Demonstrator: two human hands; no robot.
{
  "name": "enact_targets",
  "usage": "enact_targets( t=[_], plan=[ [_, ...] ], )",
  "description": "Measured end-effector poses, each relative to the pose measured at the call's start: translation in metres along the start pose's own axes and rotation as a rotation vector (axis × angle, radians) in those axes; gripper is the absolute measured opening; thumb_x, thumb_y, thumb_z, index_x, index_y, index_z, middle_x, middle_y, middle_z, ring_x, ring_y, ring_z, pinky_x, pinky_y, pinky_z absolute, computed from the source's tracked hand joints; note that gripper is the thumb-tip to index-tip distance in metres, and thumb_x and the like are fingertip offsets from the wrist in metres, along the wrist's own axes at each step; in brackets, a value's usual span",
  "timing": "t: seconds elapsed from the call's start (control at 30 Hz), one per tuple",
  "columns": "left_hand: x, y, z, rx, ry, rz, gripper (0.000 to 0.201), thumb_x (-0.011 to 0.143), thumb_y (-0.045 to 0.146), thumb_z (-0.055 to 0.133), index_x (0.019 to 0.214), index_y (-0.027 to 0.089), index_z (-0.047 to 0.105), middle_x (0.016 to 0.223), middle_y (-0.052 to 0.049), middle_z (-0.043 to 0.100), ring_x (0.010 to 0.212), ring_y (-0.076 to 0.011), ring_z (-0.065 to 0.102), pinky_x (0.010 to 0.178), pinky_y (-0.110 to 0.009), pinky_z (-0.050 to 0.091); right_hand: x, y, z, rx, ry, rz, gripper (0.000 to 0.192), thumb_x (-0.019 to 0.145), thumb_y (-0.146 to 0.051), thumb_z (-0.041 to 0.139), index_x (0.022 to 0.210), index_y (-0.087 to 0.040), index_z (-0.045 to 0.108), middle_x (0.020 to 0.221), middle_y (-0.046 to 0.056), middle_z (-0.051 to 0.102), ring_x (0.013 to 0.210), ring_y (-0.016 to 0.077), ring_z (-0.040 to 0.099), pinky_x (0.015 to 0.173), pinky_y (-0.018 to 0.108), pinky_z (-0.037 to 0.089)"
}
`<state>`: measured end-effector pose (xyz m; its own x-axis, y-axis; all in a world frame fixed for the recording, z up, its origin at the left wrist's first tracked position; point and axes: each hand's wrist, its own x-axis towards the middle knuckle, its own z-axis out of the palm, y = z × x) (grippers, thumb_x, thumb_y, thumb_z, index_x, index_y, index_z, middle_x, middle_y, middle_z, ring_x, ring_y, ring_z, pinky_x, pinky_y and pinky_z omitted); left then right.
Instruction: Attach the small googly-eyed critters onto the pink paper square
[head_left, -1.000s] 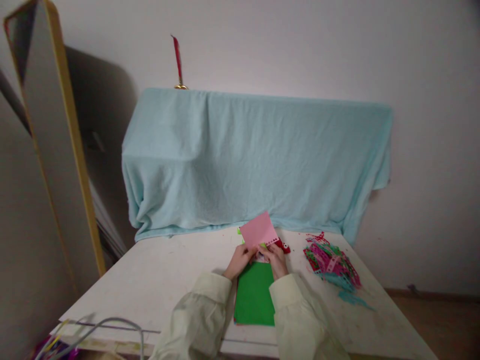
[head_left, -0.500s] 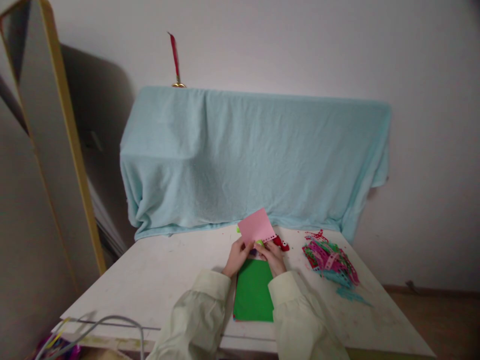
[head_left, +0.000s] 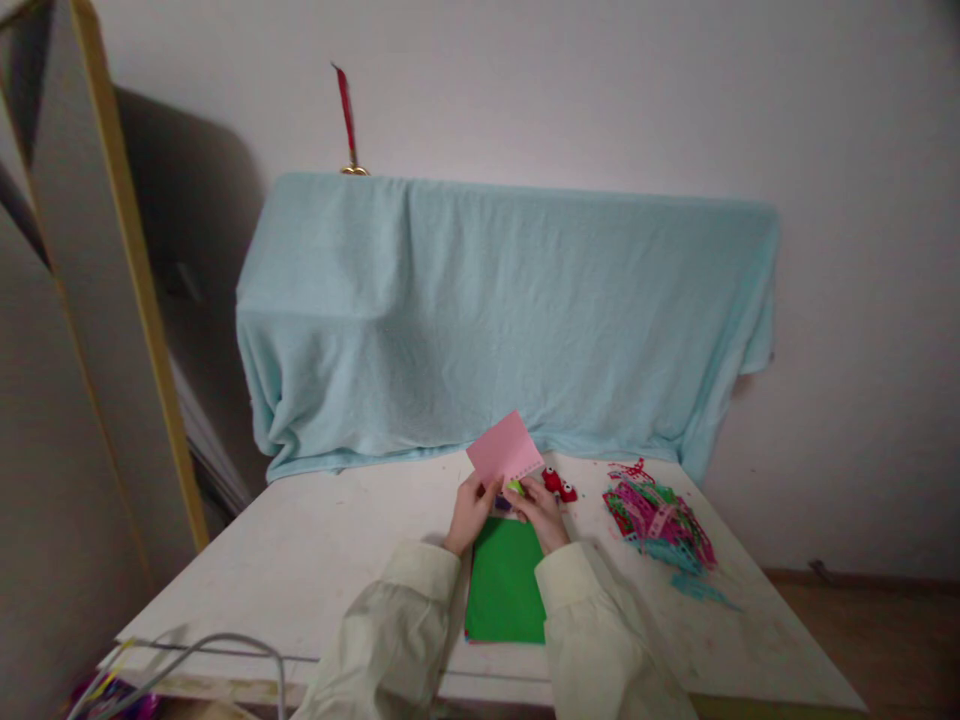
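Observation:
A pink paper sheet (head_left: 504,449) with a punched edge stands tilted above the white table (head_left: 330,560). My left hand (head_left: 470,514) grips its lower left corner. My right hand (head_left: 541,512) is closed on a small green tool (head_left: 515,487), pressed against the sheet's lower edge. Directly beneath both hands lies a stack of green paper (head_left: 506,581). A small red object (head_left: 559,484) rests on the table just right of my right hand.
A heap of pink, teal and red cut paper strips (head_left: 658,525) lies at the right. A light blue cloth (head_left: 495,310) covers something bulky at the back. A wood-framed panel (head_left: 112,250) leans at the left. Cables (head_left: 202,655) hang at the near left edge.
The pink sheet and both hands have drifted slightly left and up in view. The red object now shows apart from my right hand.

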<state>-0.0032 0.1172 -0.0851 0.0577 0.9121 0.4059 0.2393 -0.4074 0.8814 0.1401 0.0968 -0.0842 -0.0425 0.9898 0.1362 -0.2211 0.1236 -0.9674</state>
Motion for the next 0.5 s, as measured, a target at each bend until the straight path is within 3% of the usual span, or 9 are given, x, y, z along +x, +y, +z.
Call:
enact_targets(
  t=[0.23,0.5],
  plan=[
    [0.0003,-0.0030,0.0014,-0.022,-0.004,0.024,0.040,0.086,0.049,0.046,0.074,0.013,0.059,0.066,0.000,0.055,0.060,-0.0118,0.046,0.056,-0.021,0.035,0.0004,0.0028,0.0014,-0.021,-0.045,-0.026,0.036,0.068,-0.040,0.072,0.095,-0.018,0.063,0.073,-0.002,0.056,0.053,0.0085,0.042,0.045,0.021,0.028],
    [0.0000,-0.0009,0.0018,-0.036,-0.039,0.007,0.041,0.087,0.048,0.046,0.075,0.012,0.061,0.067,-0.001,0.058,0.061,-0.0121,0.048,0.058,-0.021,0.036,0.0004,0.0035,0.0023,-0.007,-0.030,-0.029,0.038,0.066,-0.042,0.073,0.093,-0.017,0.062,0.071,-0.002,0.055,0.052,0.0082,0.040,0.046,0.022,0.028]
  ],
)
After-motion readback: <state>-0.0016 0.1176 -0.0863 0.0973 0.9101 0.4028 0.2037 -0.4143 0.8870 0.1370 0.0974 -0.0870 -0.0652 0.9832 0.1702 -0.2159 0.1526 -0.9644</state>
